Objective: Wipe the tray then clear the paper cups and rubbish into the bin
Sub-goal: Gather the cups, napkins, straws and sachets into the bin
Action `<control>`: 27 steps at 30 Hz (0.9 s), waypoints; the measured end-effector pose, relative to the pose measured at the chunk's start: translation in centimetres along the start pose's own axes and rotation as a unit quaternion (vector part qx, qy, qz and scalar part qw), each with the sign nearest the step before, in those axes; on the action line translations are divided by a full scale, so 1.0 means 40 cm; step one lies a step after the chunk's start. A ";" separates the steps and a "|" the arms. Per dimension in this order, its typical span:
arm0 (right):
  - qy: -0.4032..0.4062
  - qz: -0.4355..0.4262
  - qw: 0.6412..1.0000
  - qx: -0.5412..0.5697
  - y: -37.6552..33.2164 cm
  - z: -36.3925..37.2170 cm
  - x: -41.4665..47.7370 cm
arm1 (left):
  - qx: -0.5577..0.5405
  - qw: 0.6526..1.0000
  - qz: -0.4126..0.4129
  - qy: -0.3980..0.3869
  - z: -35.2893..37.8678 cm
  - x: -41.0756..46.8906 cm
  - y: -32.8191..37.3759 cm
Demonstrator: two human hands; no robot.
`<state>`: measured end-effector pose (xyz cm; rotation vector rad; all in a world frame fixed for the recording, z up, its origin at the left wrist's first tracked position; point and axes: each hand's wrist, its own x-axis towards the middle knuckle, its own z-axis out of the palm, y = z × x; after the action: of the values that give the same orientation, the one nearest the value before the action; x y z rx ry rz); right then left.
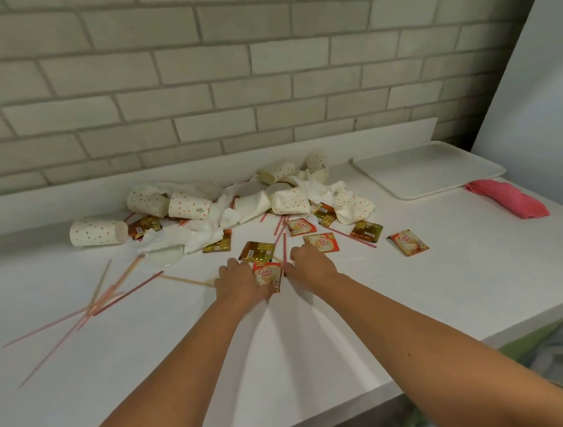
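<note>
Nearest, over smooth white counter: left hand gripping a glossy "Coffee mate" sachet; right hand just beside, grip impossible to tell. Beyond: thin red-striped straws, gold foil packets, crumpled white tissues, tipped polka-dot paper cups. Far right: flat rounded-corner white tray, folded pink cloth just beside.

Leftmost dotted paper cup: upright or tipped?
Tipped: the white, orange-dotted paper cup lies on its side on the white counter.
</note>
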<state>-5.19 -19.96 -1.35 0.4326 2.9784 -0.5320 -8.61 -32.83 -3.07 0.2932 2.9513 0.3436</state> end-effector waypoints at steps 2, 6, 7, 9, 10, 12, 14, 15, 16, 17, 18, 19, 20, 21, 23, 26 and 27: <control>0.007 0.020 0.999 -0.033 -0.013 0.013 0.012 | -0.009 1.000 0.012 -0.009 -0.001 0.005 -0.009; 0.017 0.049 0.996 -0.066 -0.030 0.026 0.030 | -0.019 0.999 0.016 -0.028 -0.009 0.021 -0.019; 0.016 0.057 0.996 -0.067 -0.033 0.027 0.032 | -0.029 0.999 0.012 -0.023 -0.007 0.027 -0.017; 0.010 0.076 0.995 -0.063 -0.039 0.026 0.037 | -0.044 0.999 0.000 -0.010 -0.002 0.033 -0.008; 0.006 0.085 0.995 -0.059 -0.041 0.024 0.039 | -0.042 0.999 -0.005 -0.005 0.002 0.034 -0.001; -0.005 0.095 0.994 -0.054 -0.044 0.016 0.042 | -0.049 0.999 -0.010 -0.006 0.012 0.042 0.007; -0.017 0.096 0.994 -0.054 -0.044 0.008 0.041 | -0.073 0.997 -0.023 -0.023 0.018 0.051 0.009; -0.024 0.098 0.993 -0.054 -0.040 0.005 0.042 | -0.086 0.996 -0.026 -0.028 0.018 0.057 0.008; -0.033 0.102 0.993 -0.051 -0.036 0.003 0.043 | -0.100 0.994 -0.026 -0.035 0.016 0.065 0.005; -0.046 0.106 0.992 -0.048 -0.030 -0.001 0.043 | -0.126 0.991 -0.023 -0.043 0.013 0.072 -0.002; -0.058 0.106 0.992 -0.045 -0.024 -0.009 0.043 | -0.165 0.985 -0.020 -0.053 0.006 0.079 -0.009; -0.069 0.106 0.991 -0.042 -0.019 -0.018 0.043 | -0.211 0.975 -0.020 -0.071 -0.007 0.081 -0.017; -0.078 0.105 0.991 -0.041 -0.011 -0.030 0.040 | -0.258 0.962 -0.020 -0.089 -0.022 0.086 -0.028; -0.086 0.105 0.990 -0.042 -0.004 -0.041 0.037 | -0.291 0.951 -0.018 -0.105 -0.040 0.090 -0.042; -0.110 0.108 0.986 -0.059 0.010 -0.058 0.030 | -0.303 0.945 0.004 -0.125 -0.073 0.097 -0.072; -0.130 0.110 0.982 -0.078 0.013 -0.052 0.029 | -0.232 0.959 0.023 -0.160 -0.110 0.087 -0.101; -0.123 0.106 0.984 -0.077 0.008 -0.043 0.029 | -0.196 0.966 0.029 -0.168 -0.112 0.084 -0.105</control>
<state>-6.27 -18.75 0.00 0.6106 2.6717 -0.3072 -13.41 -37.09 -0.22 0.3450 2.4768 0.7867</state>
